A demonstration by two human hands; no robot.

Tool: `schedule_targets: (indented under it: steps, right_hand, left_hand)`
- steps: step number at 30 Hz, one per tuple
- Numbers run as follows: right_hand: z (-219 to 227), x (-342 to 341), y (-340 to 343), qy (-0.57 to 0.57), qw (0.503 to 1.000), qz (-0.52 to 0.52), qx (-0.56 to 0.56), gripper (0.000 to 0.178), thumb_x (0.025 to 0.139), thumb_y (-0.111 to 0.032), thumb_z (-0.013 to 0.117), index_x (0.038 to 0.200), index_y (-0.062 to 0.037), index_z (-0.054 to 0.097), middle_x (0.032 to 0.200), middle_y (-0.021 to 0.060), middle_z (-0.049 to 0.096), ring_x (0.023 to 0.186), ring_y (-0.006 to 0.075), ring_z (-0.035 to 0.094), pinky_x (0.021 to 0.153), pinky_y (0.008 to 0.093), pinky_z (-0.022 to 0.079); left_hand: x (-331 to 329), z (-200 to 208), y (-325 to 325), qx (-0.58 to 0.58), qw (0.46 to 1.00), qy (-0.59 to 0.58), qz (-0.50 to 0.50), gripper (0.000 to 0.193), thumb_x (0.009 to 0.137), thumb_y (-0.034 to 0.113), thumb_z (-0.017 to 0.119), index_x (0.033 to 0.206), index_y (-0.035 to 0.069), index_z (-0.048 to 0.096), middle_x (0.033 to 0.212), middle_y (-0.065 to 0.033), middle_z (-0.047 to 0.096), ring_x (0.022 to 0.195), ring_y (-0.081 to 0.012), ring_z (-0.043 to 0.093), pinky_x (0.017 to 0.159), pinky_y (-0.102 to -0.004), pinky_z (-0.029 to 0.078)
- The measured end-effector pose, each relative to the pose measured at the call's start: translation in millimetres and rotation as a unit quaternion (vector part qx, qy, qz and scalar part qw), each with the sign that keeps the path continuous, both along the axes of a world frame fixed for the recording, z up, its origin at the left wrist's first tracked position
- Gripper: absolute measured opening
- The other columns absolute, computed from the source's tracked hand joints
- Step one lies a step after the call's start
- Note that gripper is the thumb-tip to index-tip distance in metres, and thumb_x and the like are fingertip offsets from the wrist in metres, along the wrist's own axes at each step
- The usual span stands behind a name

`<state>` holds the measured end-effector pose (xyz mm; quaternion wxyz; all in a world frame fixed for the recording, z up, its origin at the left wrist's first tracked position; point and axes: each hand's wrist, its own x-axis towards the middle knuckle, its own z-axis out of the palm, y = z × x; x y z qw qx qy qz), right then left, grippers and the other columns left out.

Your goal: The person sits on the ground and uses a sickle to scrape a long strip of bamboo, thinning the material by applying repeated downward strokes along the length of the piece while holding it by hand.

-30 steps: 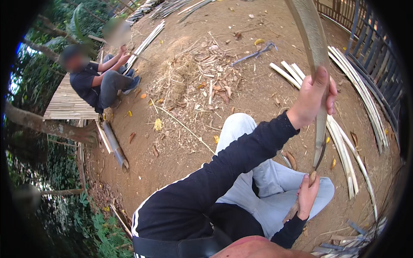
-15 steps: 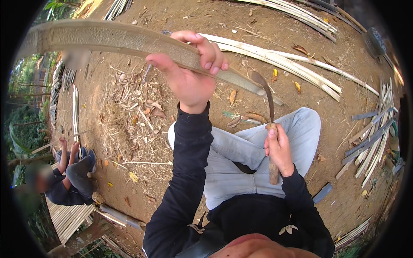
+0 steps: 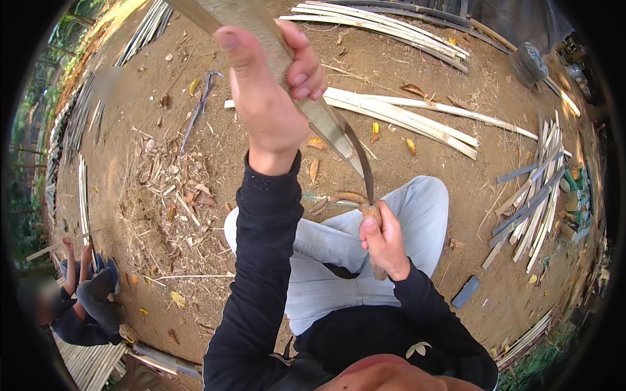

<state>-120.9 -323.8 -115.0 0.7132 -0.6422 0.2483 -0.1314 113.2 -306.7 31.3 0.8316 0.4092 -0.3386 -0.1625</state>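
My left hand (image 3: 267, 111) is closed around a long split bamboo strip (image 3: 262, 29), its thumb along the near side. The strip slants from the top edge down toward my lap, its pale inner face up. Its lower end lies alongside the dark curved blade of a knife (image 3: 366, 166), and I cannot tell if the edge is biting in. My right hand (image 3: 385, 241) grips the knife's wooden handle, blade pointing away from me. Both hands are over my crossed legs (image 3: 417, 221) in light jeans.
Pale bamboo strips (image 3: 404, 117) lie on the dirt ahead, with a stack (image 3: 385, 29) beyond. Another pile (image 3: 538, 195) is at right. Shavings and dry leaves (image 3: 176, 189) cover the ground at left. A person (image 3: 91, 300) sits at far left, holding a strip.
The bamboo strip has swung from nearly level to a steeper slant, its far end now beyond the top edge. My left hand has turned with it. The whole view has shifted slightly.
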Motion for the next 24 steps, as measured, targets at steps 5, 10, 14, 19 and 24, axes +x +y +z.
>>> schedule_targets:
  steps: [5, 10, 14, 19, 24]
  right_hand:
    - [-19, 26, -6, -0.02, 0.997, 0.026, -0.073, 0.032, 0.097, -0.03, 0.053, 0.109, 0.0003, 0.052, 0.068, 0.0002, 0.053, 0.06, 0.0055, 0.051, 0.053, 0.0195, 0.041]
    - [-2, 15, -1, -0.045, 0.997, -0.058, 0.0, 0.044, 0.097, -0.041, 0.049, 0.112, 0.0004, 0.051, 0.072, 0.0018, 0.053, 0.057, 0.007, 0.049, 0.05, 0.0202, 0.039]
    - [-10, 15, -19, -0.058, 0.986, -0.143, 0.067, 0.039, 0.096, -0.036, 0.055, 0.116, -0.0026, 0.049, 0.084, 0.0035, 0.055, 0.055, 0.0073, 0.048, 0.051, 0.02, 0.039]
    - [14, 60, -14, -0.087, 0.965, -0.235, 0.074, 0.043, 0.09, -0.04, 0.064, 0.115, -0.0097, 0.045, 0.105, 0.0039, 0.055, 0.066, 0.0097, 0.052, 0.054, 0.0213, 0.04]
    - [13, 85, -17, -0.1, 0.952, -0.242, 0.157, 0.044, 0.089, -0.038, 0.066, 0.116, -0.0081, 0.048, 0.097, 0.0029, 0.054, 0.073, 0.0137, 0.053, 0.059, 0.0246, 0.041]
  left_hand:
    - [16, 4, 29, -0.04, 0.998, -0.037, 0.011, 0.075, 0.084, 0.08, 0.026, 0.089, 0.009, 0.052, 0.056, 0.0011, 0.038, 0.048, -0.0112, 0.036, 0.05, -0.029, 0.036]
    - [34, -16, 40, -0.143, 0.978, -0.056, 0.143, 0.077, 0.081, 0.082, 0.024, 0.087, 0.01, 0.051, 0.059, -0.0028, 0.049, 0.057, -0.0165, 0.052, 0.063, -0.0347, 0.049]
    - [5, -30, 51, -0.214, 0.946, 0.109, 0.216, 0.067, 0.086, 0.074, 0.031, 0.097, 0.01, 0.046, 0.072, -0.0064, 0.053, 0.072, -0.0216, 0.057, 0.076, -0.0404, 0.05]
    - [-49, -64, 78, -0.251, 0.915, 0.195, 0.248, 0.065, 0.091, 0.068, 0.029, 0.103, 0.007, 0.045, 0.082, -0.0106, 0.058, 0.079, -0.0243, 0.062, 0.079, -0.0396, 0.051]
    - [-84, -89, 103, -0.184, 0.943, 0.184, 0.208, 0.065, 0.093, 0.065, 0.025, 0.118, 0.009, 0.044, 0.113, -0.0162, 0.059, 0.113, -0.0336, 0.056, 0.099, -0.0461, 0.043]
